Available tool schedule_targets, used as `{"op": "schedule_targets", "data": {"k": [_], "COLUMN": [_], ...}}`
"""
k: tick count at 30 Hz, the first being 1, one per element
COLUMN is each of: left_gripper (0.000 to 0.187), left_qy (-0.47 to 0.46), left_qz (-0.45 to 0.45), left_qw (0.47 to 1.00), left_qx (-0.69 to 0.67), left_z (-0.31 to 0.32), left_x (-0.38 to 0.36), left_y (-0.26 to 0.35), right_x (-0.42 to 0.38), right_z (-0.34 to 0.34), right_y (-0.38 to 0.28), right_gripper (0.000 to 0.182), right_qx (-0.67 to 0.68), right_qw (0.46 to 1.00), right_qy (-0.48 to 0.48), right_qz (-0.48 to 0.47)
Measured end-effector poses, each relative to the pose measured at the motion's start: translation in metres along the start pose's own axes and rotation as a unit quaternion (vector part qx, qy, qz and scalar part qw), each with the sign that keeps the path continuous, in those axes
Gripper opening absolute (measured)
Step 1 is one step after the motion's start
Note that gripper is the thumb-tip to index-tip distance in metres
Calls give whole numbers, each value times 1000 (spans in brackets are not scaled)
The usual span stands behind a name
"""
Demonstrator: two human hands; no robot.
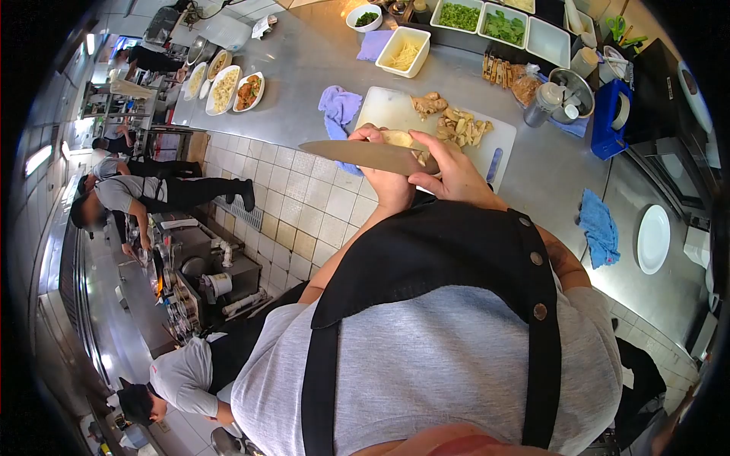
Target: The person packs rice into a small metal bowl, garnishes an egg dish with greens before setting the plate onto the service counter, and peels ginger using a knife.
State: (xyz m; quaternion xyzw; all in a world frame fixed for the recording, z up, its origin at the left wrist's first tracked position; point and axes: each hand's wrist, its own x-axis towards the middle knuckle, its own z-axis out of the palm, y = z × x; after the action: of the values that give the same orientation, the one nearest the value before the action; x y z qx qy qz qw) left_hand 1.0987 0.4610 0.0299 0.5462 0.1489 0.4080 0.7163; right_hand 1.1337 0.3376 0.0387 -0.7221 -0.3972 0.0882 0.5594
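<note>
Close to my chest, over the near edge of the white cutting board (384, 106), both my hands are up and closed. My left hand (388, 182) grips a peeled piece of ginger (397, 138), partly hidden behind the blade. My right hand (454, 171) holds a large kitchen knife (361, 154), its blade pointing left across the left hand; the handle is covered by my fingers. On the board lie an unpeeled ginger root (429, 104) and a pile of ginger peelings or pieces (462, 128).
Purple cloth (338, 106) lies left of the board. Behind it stands a tub of pale shreds (403, 53) beside containers of chopped greens (458, 15). A clear bottle (541, 105) and a blue tape dispenser (610, 121) are right. Filled dishes (249, 91) sit left; co-workers stand beyond.
</note>
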Motion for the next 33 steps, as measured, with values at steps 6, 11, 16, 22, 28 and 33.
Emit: {"op": "schedule_targets", "data": {"k": [6, 11, 16, 22, 28, 33], "left_gripper": [12, 9, 14, 13, 8, 13], "left_qy": [-8, -84, -39, -80, -123, -76], "left_qz": [-20, -11, -72, -78, -102, -167], "left_qw": [1000, 994, 983, 973, 972, 969], "left_qx": [-13, -63, -164, -201, -175, -168], "left_z": [-2, 0, -6, -4, 0, 0], "left_x": [-2, -7, -2, 3, 0, 1], "left_y": [-3, 0, -13, -12, -7, -8], "right_x": [0, 5, 4, 2, 6, 5], "right_z": [4, 1, -3, -3, -2, -4], "right_y": [9, 2, 2, -1, 12, 10], "right_gripper": [58, 48, 50, 52, 45, 41], "right_qx": [16, 65, 20, 34, 75, 70], "right_qw": [1000, 997, 999, 999, 996, 994], "right_qy": [13, 24, -9, 12, 13, -28], "right_qz": [-4, 37, 27, 11, 42, 76]}}
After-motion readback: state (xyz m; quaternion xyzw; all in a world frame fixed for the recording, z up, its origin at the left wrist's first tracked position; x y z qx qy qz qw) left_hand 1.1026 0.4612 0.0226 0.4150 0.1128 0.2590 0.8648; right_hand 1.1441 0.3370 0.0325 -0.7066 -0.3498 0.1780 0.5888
